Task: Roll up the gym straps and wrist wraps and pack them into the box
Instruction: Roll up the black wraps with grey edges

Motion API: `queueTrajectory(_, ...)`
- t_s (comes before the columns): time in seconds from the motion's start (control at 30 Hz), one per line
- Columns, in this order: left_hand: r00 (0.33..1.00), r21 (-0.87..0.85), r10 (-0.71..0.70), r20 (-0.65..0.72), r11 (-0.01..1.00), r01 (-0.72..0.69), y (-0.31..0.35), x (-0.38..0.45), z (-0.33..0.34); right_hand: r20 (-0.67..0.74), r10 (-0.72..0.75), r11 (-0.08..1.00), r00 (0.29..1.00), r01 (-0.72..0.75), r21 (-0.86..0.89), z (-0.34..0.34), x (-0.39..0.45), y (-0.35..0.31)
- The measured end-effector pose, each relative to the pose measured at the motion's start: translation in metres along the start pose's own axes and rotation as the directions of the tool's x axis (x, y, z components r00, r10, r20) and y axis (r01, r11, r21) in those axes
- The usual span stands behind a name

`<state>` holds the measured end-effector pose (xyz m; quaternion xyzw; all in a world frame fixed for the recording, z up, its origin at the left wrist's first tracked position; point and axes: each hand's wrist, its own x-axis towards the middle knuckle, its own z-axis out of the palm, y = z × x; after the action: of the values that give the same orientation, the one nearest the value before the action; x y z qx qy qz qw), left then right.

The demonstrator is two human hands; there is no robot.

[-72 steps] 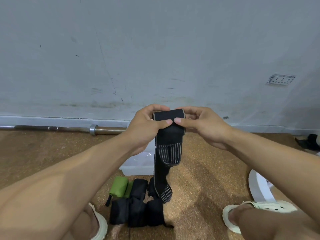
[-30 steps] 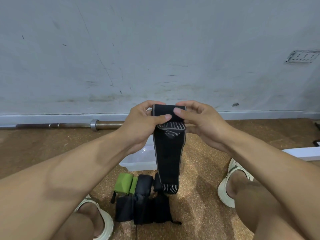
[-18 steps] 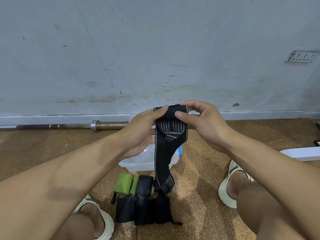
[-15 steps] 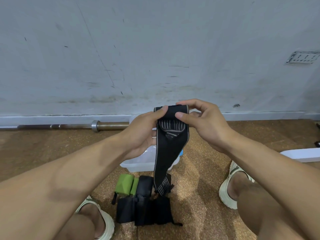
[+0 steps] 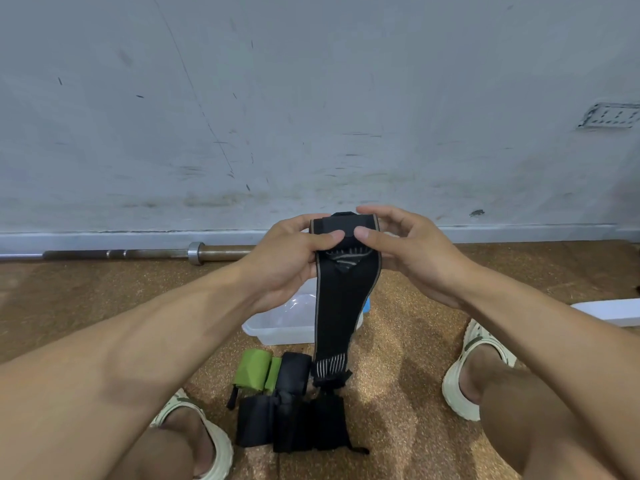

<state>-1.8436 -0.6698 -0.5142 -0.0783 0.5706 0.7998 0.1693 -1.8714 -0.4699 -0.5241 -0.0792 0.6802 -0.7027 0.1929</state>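
Observation:
I hold a black wrist wrap (image 5: 341, 299) with tan edges up in front of me. My left hand (image 5: 287, 261) and my right hand (image 5: 408, 251) each pinch its rolled top end with thumb and fingers. The rest of the wrap hangs straight down to a striped end near the floor. Behind it stands a clear plastic box (image 5: 280, 323) on the floor, partly hidden by the wrap and my left wrist. In front of the box lie a rolled green strap (image 5: 252, 374), a rolled black wrap (image 5: 294, 372) and several flat black wraps (image 5: 294, 424).
A barbell (image 5: 145, 253) lies along the wall at the left. A white lid (image 5: 613, 310) rests on the cork-coloured floor at the right. My feet in pale clogs (image 5: 474, 368) flank the pile on both sides.
The roll at the top of the wrap has grown and the hanging part has become shorter. Both thumbs have shifted onto the front of the roll.

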Motion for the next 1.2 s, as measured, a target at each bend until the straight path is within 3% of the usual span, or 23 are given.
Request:
queueTrajectory(0.07, 1.000, 0.014, 0.008, -0.005, 1.000, -0.008, 0.0005, 0.0004, 0.0004, 0.065, 0.051, 0.999, 0.997, -0.051, -0.005, -0.0010, -0.0005, 0.0027)
queueTrajectory(0.13, 1.000, 0.030, 0.004, 0.000, 1.000, -0.004, -0.0004, 0.0005, 0.0003, 0.043, 0.048, 0.999, 0.998, -0.047, -0.008, -0.0015, -0.0005, 0.0047)
queueTrajectory(0.27, 1.000, 0.021, -0.018, 0.024, 1.000, 0.018, -0.0023, -0.0008, 0.0010, -0.053, -0.037, 0.998, 0.998, 0.035, -0.045, -0.0023, 0.0005, 0.0046)
queueTrajectory(0.4, 0.994, 0.017, -0.063, 0.093, 0.998, 0.061, -0.0014, -0.0033, 0.0024, -0.056, -0.121, 0.989, 0.991, 0.115, -0.097, -0.0023, -0.0011, 0.0037)
queueTrajectory(0.57, 0.999, -0.019, -0.040, 0.001, 0.999, 0.040, -0.0017, -0.0014, 0.0022, -0.035, -0.163, 0.965, 0.986, 0.152, -0.212, 0.0017, -0.0026, 0.0039)
queueTrajectory(0.73, 0.998, 0.017, 0.021, -0.052, 1.000, -0.020, -0.0017, -0.0004, 0.0014, 0.031, 0.029, 0.999, 0.999, -0.028, -0.045, -0.0044, -0.0003, 0.0032)
queueTrajectory(0.83, 0.997, 0.081, 0.070, -0.042, 0.995, -0.066, -0.0043, 0.0003, 0.0003, 0.075, 0.101, 0.995, 0.992, -0.099, -0.034, -0.0057, -0.0009, 0.0052)
queueTrajectory(1.0, 0.996, 0.118, 0.079, -0.034, 0.990, -0.075, -0.0055, 0.0011, -0.0023, 0.062, 0.079, 0.997, 0.995, -0.081, 0.020, -0.0047, 0.0006, 0.0069)
queueTrajectory(1.2, 1.000, 0.043, 0.017, 0.001, 0.999, -0.017, -0.0054, 0.0010, -0.0042, -0.007, -0.016, 1.000, 1.000, 0.016, -0.025, -0.0004, 0.0023, 0.0051)
